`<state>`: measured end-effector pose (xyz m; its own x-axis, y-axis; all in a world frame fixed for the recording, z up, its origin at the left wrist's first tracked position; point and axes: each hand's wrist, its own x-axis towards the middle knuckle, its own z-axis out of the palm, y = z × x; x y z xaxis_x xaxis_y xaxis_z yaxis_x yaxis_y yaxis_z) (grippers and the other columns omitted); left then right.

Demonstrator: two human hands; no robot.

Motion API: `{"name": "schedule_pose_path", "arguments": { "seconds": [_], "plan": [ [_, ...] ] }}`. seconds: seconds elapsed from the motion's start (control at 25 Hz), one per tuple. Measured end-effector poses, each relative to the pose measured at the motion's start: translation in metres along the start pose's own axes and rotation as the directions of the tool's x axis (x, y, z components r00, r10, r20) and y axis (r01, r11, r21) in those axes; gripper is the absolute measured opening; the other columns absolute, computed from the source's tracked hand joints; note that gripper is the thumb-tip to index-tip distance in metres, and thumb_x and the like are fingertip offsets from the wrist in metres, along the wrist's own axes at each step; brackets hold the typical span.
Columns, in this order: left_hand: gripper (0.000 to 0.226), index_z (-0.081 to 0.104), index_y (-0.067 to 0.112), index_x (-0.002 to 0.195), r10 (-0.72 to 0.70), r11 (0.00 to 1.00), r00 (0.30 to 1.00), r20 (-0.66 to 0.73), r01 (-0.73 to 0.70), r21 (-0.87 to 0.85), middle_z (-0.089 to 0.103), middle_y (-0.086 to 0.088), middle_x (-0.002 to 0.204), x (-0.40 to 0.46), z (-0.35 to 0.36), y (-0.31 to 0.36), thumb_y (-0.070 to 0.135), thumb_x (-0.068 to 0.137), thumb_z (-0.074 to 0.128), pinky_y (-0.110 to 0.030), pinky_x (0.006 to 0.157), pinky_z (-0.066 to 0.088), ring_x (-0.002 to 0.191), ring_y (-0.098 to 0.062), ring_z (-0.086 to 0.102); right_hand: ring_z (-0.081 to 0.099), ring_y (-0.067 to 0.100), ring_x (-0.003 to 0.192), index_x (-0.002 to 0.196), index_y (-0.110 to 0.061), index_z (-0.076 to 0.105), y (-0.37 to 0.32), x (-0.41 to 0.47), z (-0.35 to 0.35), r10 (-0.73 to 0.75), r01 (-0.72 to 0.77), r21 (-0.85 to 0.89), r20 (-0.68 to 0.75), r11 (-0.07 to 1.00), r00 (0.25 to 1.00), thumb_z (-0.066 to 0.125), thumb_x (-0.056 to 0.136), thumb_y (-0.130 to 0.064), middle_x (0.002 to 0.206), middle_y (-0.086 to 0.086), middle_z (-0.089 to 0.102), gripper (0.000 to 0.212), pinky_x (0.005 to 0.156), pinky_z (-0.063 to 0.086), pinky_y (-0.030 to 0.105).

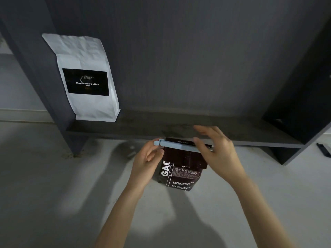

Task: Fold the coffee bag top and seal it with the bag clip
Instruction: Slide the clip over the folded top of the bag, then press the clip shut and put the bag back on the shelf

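Left hand (148,158) pinched hinge end of blue bag clip (179,144), which sat across folded top of dark coffee bag (180,174). Right hand (216,151) covered the clip's other end, fingers loosely spread; actual hold on it unclear.

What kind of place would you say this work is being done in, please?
Probably a bare indoor room, perhaps storage or a plain home corner: a pale concrete-like floor, a low dark shelf unit, and a white coffee bag standing on it.

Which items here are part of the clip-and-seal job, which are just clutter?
In use: dark coffee bag, light blue bag clip across its folded top, left hand, right hand.
Idle: white Kopiluwak Coffee bag on dark shelf; black object far right.
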<state>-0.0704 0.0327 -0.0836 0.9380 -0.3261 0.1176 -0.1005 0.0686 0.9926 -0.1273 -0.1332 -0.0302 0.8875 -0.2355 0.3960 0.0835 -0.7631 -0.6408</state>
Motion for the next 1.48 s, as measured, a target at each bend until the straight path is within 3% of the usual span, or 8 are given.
{"name": "schedule_pose_path", "arguments": {
  "seconds": [0.2, 0.4, 0.64, 0.8, 0.88, 1.24, 1.36, 1.48],
  "plan": [
    [0.04, 0.049, 0.034, 0.105, -0.017, 0.997, 0.998, 0.054, 0.013, 0.082, 0.058, 0.017, 0.104, -0.004, 0.006, -0.016, -0.001, 0.084, 0.051, 0.001, 0.077, 0.041, 0.089, 0.02, 0.055, 0.053, 0.015, 0.101, 0.122, -0.015, 0.049, 0.04, -0.04, 0.011, 0.339, -0.319, 0.193, -0.079, 0.928, 0.937, 0.056, 0.084, -0.02, 0.116, 0.008, 0.058, 0.039, 0.09, 0.046, 0.036],
    [0.055, 0.038, 0.048, 0.116, -0.112, 0.968, 0.987, 0.118, 0.081, 0.239, 0.056, 0.039, 0.105, -0.009, 0.006, -0.049, 0.024, 0.07, 0.055, -0.009, 0.09, 0.038, 0.1, 0.022, 0.049, 0.056, 0.015, 0.107, 0.119, -0.015, 0.054, 0.058, -0.059, 0.041, 0.463, -0.469, 0.271, 0.087, 0.841, 0.882, 0.058, 0.083, -0.015, 0.121, 0.006, 0.061, 0.036, 0.088, 0.041, 0.026],
    [0.064, 0.026, 0.041, 0.122, -0.111, 0.957, 0.987, 0.119, 0.074, 0.28, 0.046, 0.033, 0.108, -0.01, 0.004, -0.049, -0.008, 0.083, 0.044, 0.005, 0.079, 0.034, 0.089, 0.032, 0.045, 0.063, 0.012, 0.093, 0.106, -0.014, 0.063, 0.056, -0.058, 0.057, 0.455, -0.44, 0.25, -0.002, 0.862, 0.89, 0.054, 0.081, 0.001, 0.105, 0.005, 0.069, 0.03, 0.065, 0.038, -0.005],
    [0.056, 0.024, 0.017, 0.133, -0.085, 0.952, 0.992, 0.094, 0.053, 0.301, 0.043, 0.011, 0.121, -0.009, 0.0, -0.036, -0.008, 0.085, 0.042, 0.006, 0.075, 0.036, 0.09, 0.025, 0.05, 0.063, 0.01, 0.084, 0.109, -0.02, 0.062, 0.043, -0.05, 0.054, 0.445, -0.424, 0.225, -0.046, 0.877, 0.895, 0.054, 0.082, -0.002, 0.102, 0.004, 0.072, 0.033, 0.078, 0.046, 0.017],
    [0.053, 0.027, 0.012, 0.133, -0.053, 0.948, 0.997, 0.061, 0.031, 0.317, 0.044, 0.005, 0.12, -0.006, -0.008, -0.024, -0.005, 0.085, 0.045, 0.005, 0.074, 0.038, 0.106, 0.005, 0.051, 0.06, 0.006, 0.075, 0.111, -0.02, 0.062, 0.033, -0.042, 0.049, 0.422, -0.4, 0.222, -0.064, 0.889, 0.904, 0.055, 0.082, -0.005, 0.103, 0.005, 0.071, 0.033, 0.082, 0.048, 0.025],
    [0.055, 0.028, 0.005, 0.134, 0.192, 0.903, 0.977, -0.097, -0.137, 0.408, 0.048, -0.023, 0.131, 0.049, -0.057, 0.053, -0.002, 0.084, 0.05, -0.005, 0.087, 0.03, 0.112, -0.014, 0.044, 0.06, 0.017, 0.082, 0.113, -0.019, 0.06, -0.029, 0.058, 0.044, 0.155, -0.132, 0.211, -0.097, 0.969, 0.983, 0.058, 0.082, -0.012, 0.096, 0.01, 0.068, 0.032, 0.081, 0.046, 0.029],
    [0.056, 0.028, 0.008, 0.135, 0.236, 0.885, 0.963, -0.129, -0.158, 0.439, 0.053, -0.016, 0.127, 0.077, -0.072, 0.065, -0.002, 0.084, 0.05, -0.005, 0.088, 0.033, 0.116, -0.017, 0.049, 0.058, 0.012, 0.081, 0.114, -0.018, 0.059, -0.04, 0.091, 0.054, 0.101, -0.079, 0.212, -0.098, 0.974, 0.99, 0.058, 0.083, -0.014, 0.102, 0.011, 0.068, 0.031, 0.085, 0.048, 0.03],
    [0.056, 0.028, 0.009, 0.135, 0.249, 0.88, 0.957, -0.149, -0.159, 0.447, 0.055, 0.0, 0.107, 0.102, -0.083, 0.073, -0.001, 0.084, 0.05, 0.006, 0.072, 0.039, 0.096, 0.001, 0.053, 0.058, 0.011, 0.081, 0.114, -0.019, 0.059, -0.045, 0.119, 0.066, 0.056, -0.037, 0.205, -0.087, 0.978, 0.995, 0.057, 0.084, -0.015, 0.103, 0.011, 0.068, 0.031, 0.085, 0.05, 0.032]
  ]
}}
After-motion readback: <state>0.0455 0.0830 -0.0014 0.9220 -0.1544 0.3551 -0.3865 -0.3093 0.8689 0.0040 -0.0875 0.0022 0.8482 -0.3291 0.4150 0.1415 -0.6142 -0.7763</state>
